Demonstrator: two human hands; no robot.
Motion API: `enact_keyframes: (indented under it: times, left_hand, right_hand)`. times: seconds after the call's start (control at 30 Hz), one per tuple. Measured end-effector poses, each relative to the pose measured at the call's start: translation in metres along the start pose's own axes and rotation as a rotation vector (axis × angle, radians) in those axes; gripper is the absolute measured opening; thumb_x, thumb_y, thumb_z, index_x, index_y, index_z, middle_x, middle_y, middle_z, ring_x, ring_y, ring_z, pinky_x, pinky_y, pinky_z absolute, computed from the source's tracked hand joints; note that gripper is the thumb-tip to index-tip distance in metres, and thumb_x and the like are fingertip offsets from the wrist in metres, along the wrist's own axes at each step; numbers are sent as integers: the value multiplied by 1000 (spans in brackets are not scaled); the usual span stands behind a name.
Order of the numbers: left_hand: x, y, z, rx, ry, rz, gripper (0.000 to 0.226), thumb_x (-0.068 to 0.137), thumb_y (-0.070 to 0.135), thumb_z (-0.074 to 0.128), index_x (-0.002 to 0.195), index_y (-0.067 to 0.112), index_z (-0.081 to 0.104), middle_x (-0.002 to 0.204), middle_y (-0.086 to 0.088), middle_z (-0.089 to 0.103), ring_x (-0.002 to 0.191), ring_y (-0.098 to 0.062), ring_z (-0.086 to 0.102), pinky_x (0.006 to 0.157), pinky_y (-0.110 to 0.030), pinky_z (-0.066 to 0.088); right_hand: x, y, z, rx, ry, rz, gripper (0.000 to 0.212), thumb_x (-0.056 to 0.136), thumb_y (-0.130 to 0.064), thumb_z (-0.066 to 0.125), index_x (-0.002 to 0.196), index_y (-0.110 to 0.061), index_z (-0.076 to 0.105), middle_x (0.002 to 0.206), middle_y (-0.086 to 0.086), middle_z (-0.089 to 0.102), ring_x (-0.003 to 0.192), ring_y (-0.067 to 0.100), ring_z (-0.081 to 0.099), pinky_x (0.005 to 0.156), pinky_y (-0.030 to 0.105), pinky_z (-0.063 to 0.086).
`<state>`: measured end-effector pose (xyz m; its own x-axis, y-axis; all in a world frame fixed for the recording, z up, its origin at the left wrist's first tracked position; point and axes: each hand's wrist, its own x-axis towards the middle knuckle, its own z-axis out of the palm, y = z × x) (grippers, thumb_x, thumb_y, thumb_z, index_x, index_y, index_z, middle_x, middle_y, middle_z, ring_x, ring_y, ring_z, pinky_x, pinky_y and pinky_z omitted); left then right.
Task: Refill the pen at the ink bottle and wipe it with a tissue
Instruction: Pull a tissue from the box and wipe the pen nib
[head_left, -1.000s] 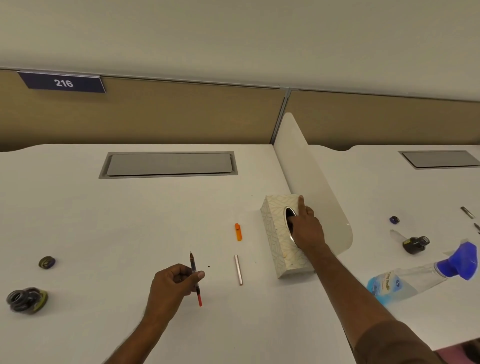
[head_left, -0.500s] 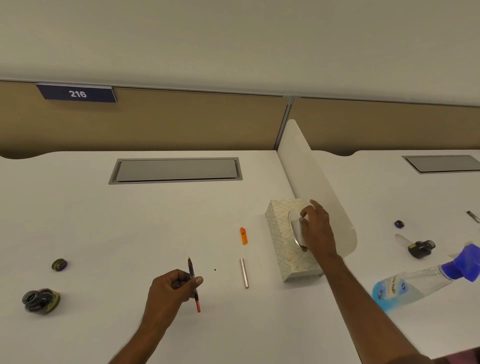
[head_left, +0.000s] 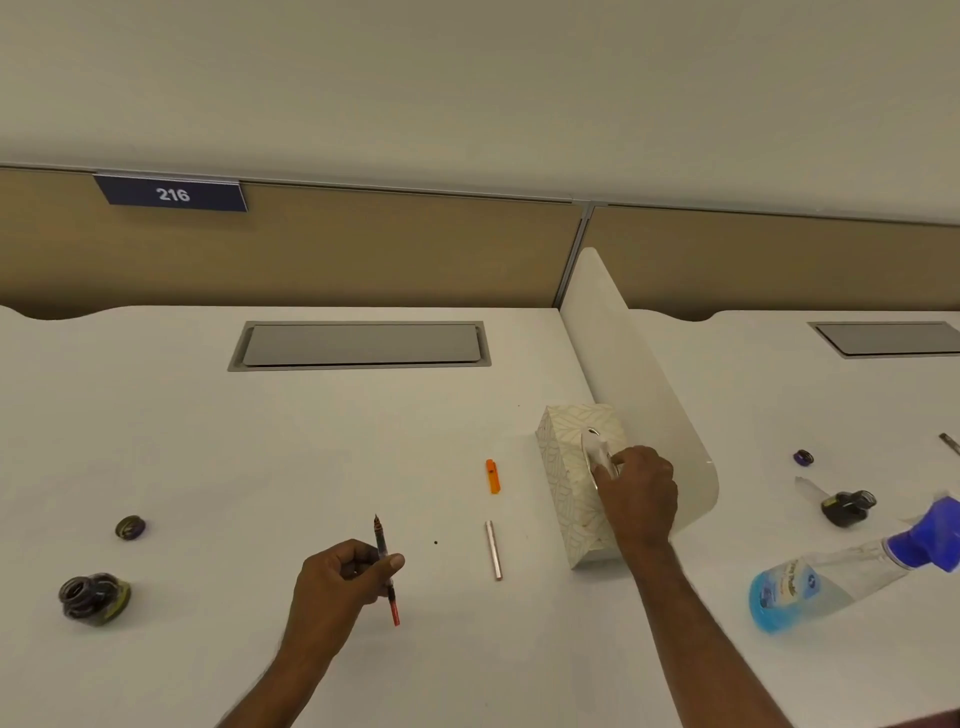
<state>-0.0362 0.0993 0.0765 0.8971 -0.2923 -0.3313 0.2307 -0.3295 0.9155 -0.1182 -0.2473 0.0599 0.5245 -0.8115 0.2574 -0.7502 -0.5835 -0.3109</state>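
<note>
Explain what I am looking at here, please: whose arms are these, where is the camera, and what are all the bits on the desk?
There is no machine here. A person wears a wide-angle camera on the head, looking forward and down, so the two arms are their own.

The left hand holds a thin pen with its nib pointing away. The right hand is on top of the patterned tissue box, pinching a tissue at the opening.

On the white desk lie an orange pen part and a metallic tube, probably other pieces of the pen. At far left stands an open ink bottle, with its cap beside it.

Past the low white divider, on the neighbouring desk, are a tipped spray bottle of blue liquid and another dark ink bottle.
</note>
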Motion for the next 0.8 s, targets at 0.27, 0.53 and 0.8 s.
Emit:
enact_keyframes:
  times: [0.27, 0.53, 0.8]
  left_hand:
    - [-6, 9, -8, -55, 37, 45, 13, 74, 12, 82, 73, 3, 72, 65, -15, 72, 56, -23, 71, 56, -24, 58]
    - [2, 15, -31, -74, 2, 70, 13, 74, 11, 82, 76, 2, 72, 65, -16, 72, 56, -24, 71, 57, -25, 59]
    - [14, 24, -72, -121, -27, 88, 12, 75, 11, 82, 75, 3, 72, 65, -17, 72, 56, -21, 70, 60, -28, 59]
  right_hand:
    - [-3, -10, -16, 199, 59, 56, 9, 82, -16, 66, 81, -7, 64, 82, 10, 64, 83, 31, 59, 60, 32, 45]
    - [-32, -61, -85, 1030, -124, 387, 12, 90, -9, 60, 80, -15, 64, 75, 1, 62, 71, 24, 58, 58, 32, 52]
    - [-90, -153, -120, 1518, -426, 380, 20, 94, -5, 54, 102, -16, 68, 85, -4, 73, 78, 16, 68, 52, 31, 58]
